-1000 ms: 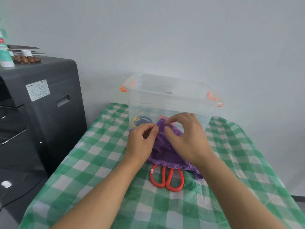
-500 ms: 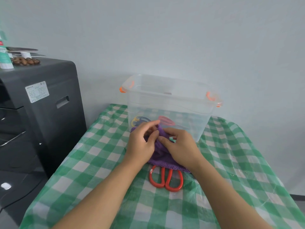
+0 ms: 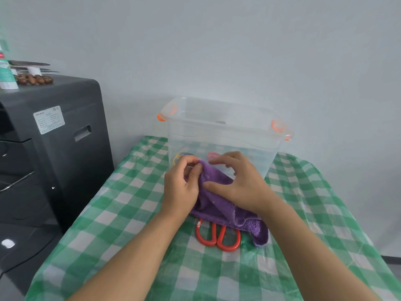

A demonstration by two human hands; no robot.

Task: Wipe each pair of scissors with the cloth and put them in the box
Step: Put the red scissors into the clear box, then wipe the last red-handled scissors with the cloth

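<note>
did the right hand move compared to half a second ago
Yes. The right hand has slid back up toward the box, its fingers again over the box's front wall.

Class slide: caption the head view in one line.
Both hands work a purple cloth over red-handled scissors.

An office corner or workroom is showing here: a dark grey office machine (image 3: 54, 148) with paper trays is standing against a plain white wall (image 3: 217, 51), beside a table wearing a green checked cover (image 3: 121, 213).
</note>
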